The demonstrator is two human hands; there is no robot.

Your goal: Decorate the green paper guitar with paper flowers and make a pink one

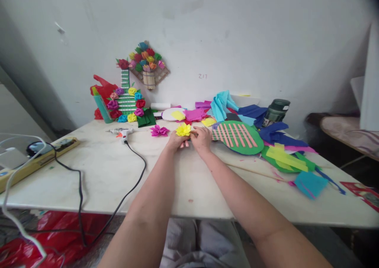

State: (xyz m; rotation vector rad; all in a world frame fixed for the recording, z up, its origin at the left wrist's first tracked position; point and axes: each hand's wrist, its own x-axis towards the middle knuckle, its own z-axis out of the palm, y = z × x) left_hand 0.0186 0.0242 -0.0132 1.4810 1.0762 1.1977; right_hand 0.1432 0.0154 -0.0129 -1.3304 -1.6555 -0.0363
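A yellow paper flower (183, 130) sits between my hands near the middle of the table. My left hand (177, 141) is closed at the flower's lower left, its fingertips partly hidden by the petals. Curled close by on the right is my right hand (201, 137), its fingers pinched beside the petals; what is in them is hidden. Both hands are over the narrow end of a green guitar-shaped cutout (258, 141) with pink strips across it. To the left of my hands lies a magenta paper flower (159, 131).
A glue gun (126, 135) lies left, its black cord trailing off the front edge. Farther left is a power strip (63, 149). A finished paper-flower guitar (128, 94), a teal bottle (103, 108), crepe paper (222, 104) and a dark jar (276, 112) line the back.
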